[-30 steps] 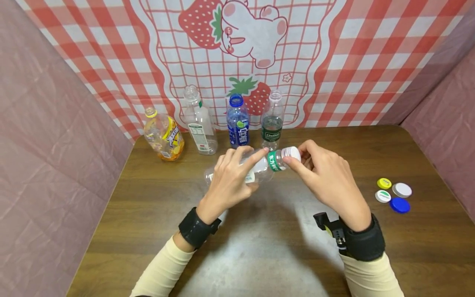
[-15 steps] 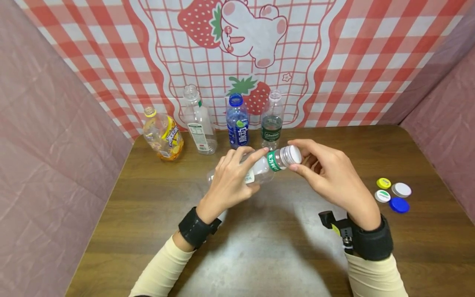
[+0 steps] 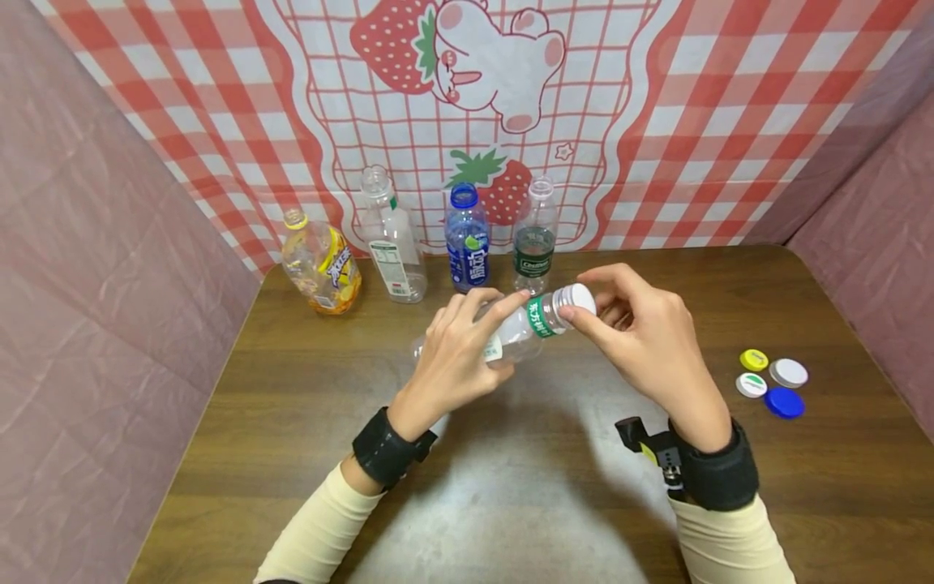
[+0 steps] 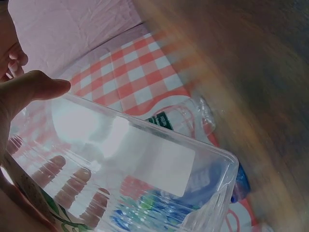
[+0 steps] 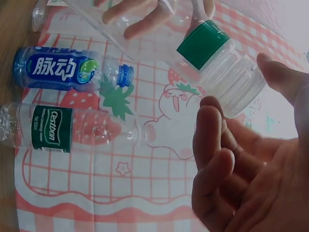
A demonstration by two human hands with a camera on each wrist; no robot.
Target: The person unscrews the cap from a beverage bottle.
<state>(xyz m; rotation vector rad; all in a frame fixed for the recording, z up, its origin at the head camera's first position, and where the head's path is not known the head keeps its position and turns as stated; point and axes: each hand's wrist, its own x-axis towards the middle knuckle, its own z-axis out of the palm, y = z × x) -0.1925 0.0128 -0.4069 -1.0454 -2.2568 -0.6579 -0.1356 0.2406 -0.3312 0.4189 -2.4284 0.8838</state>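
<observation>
A clear plastic bottle with a green neck label lies tilted in the air, its neck toward the right. My left hand grips its body from above; in the left wrist view the fingers show through the clear plastic. A white cap sits on the bottle's mouth. My right hand holds this cap at its sides, thumb on the near side and forefinger by the far side. The right wrist view shows the ridged cap between thumb and fingertips.
Along the back stand uncapped bottles: a yellow-labelled one, a clear one, a blue one and a green-labelled one. Loose yellow, white and blue caps lie at the table's right, beside a white-green one.
My right hand turned back to the right around the cap, then swung left again, bringing the thumb over the cap's near side. My left hand and the bottle have hardly moved.
</observation>
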